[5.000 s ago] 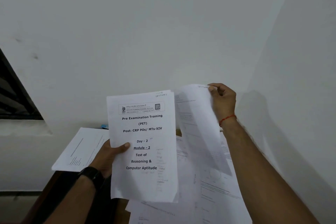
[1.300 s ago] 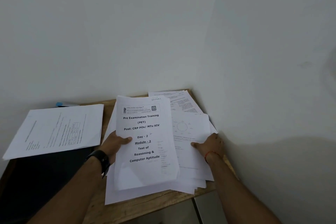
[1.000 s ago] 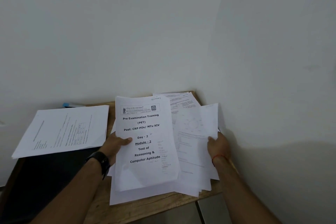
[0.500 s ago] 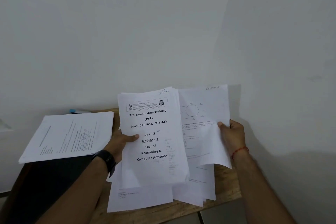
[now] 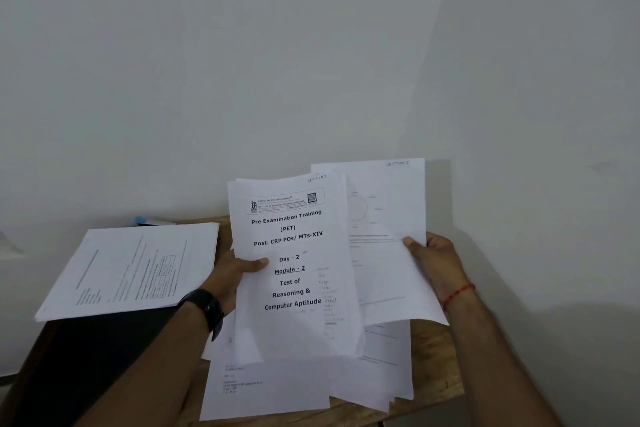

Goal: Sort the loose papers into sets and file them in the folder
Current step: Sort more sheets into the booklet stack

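Observation:
My left hand (image 5: 239, 274) grips a stack of sheets (image 5: 294, 270) whose top page reads "Pre Examination Training", held upright above the table. My right hand (image 5: 436, 263) pinches the right edge of a single sheet (image 5: 384, 239) with a circle diagram, raised just behind and to the right of that stack. Under both lies a loose pile of papers (image 5: 294, 388) spread over the wooden table (image 5: 433, 374). A dark folder (image 5: 97, 357) lies at the left with a sorted set of papers (image 5: 131, 270) resting across its far end.
White walls meet in a corner right behind the table. A blue-capped object (image 5: 142, 219) lies at the wall behind the left set. The table's front edge runs just below the loose pile.
My right hand has picked the circle-diagram sheet off the loose pile and lifted it up beside the stack in my left hand. The left stack has risen slightly.

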